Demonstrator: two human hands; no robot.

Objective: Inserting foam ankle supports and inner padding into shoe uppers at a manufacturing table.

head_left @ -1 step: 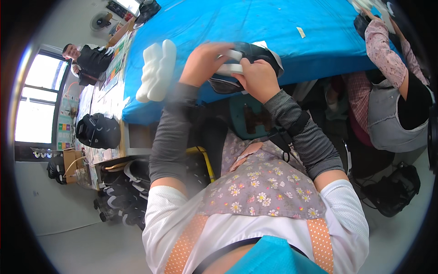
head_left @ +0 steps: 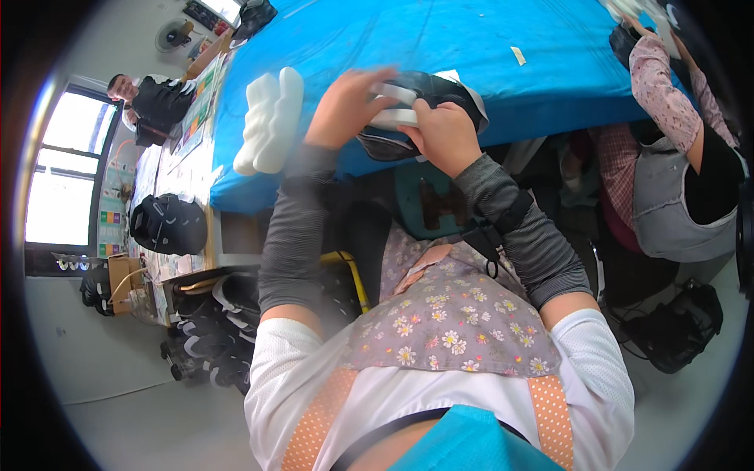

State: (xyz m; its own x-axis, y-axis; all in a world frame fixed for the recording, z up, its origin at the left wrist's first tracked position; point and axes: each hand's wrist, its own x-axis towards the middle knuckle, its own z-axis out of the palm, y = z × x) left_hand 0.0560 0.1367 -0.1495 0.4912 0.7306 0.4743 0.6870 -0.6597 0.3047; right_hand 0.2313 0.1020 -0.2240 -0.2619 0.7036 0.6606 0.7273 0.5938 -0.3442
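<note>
A black, soft-looking item [head_left: 436,82] with a pale edge lies at the near edge of the blue-covered table. Two thick white foam-like bars [head_left: 393,119] sit in its opening; its exact kind I cannot make out. My right hand [head_left: 448,137] is closed on the item's near side, thumb pressed by the ends of the white bars. Beside the bars' left ends is my left hand [head_left: 342,110], its fingers stretched and slightly blurred, thumb apart from them and close to the upper bar. Left of it rest two wavy white foam pieces [head_left: 271,122], side by side.
The blue-covered table [head_left: 353,39] stretches away in front, with a small yellowish scrap [head_left: 518,56] on it. A co-worker's sleeve [head_left: 660,78] shows at the right. To the left are a black bag [head_left: 169,224] on a side table and another person [head_left: 153,106] farther back.
My left hand has shifted slightly up and left, and its fingers have straightened away from the white bars. My right hand and the black item are nearly still.
</note>
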